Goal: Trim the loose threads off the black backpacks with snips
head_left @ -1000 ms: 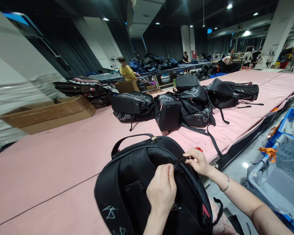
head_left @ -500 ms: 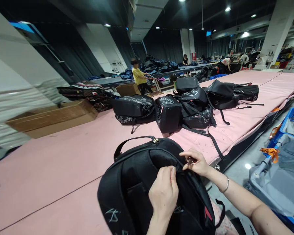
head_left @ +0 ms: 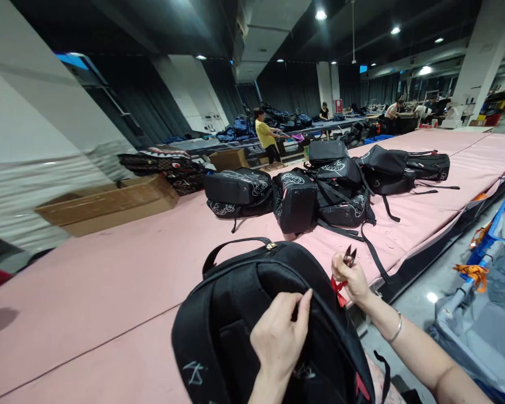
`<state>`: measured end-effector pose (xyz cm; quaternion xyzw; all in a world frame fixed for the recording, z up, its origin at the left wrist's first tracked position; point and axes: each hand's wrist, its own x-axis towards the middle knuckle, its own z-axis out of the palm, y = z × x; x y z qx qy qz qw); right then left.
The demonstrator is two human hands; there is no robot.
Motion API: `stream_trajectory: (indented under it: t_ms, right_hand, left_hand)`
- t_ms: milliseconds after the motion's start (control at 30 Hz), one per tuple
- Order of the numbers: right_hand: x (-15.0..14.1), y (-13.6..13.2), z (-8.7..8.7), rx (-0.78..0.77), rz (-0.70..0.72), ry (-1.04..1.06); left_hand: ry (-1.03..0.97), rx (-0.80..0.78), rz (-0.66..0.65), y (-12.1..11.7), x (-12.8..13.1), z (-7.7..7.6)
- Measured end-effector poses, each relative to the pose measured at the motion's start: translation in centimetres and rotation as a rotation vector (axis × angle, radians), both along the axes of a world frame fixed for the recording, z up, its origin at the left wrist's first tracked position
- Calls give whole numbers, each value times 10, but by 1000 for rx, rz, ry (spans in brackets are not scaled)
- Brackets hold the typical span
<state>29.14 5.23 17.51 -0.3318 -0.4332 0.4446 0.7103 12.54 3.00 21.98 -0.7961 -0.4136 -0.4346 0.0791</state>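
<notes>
A black backpack (head_left: 235, 297) stands right in front of me, its strap side facing me and its top loop arching up at the back. My left hand (head_left: 281, 331) is closed in a pinch against the upper right of this backpack, near a seam. Whatever lies between its thumb and forefinger is hidden or too fine to see. To the right of the backpack, my right hand (head_left: 352, 279) grips a pair of thread snips (head_left: 350, 256), dark blades pointing up. Something red, like a ribbon or handle end, hangs below that hand.
Several black backpacks with white line drawings (head_left: 294, 202) are heaped farther along the pink-covered table (head_left: 109, 292). An open cardboard box (head_left: 109, 205) sits at the left. Lined blue bins (head_left: 480, 314) stand on the floor at the right. Other people work in the background.
My right hand has moved away from the backpack's seam, to the right, and the snips' blades now show upright. The left hand stays pinched on nearly the same spot. The view shifted slightly.
</notes>
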Motion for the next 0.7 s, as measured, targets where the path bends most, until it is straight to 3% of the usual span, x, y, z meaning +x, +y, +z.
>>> stream_trajectory:
  t_ms: [133,267,367,533,700]
  right_hand:
    - [20,-7,-4,24,-78,-211]
    - [25,-16,3,40,-225,-284]
    - [20,-20,10,97,-292,-411]
    - [6,-18,12,109,-289,-570]
    - [2,-10,5,52,-331,-580]
  left_hand:
    - [-342,-109,-153,22,-30,28]
    - [-631,-76,-298,39,-50,49]
    - [-657,-115,-318,51,-52,48]
    - [-749,-271,-167,70,-51,39]
    - [-773,-288,-157,68,-60,43]
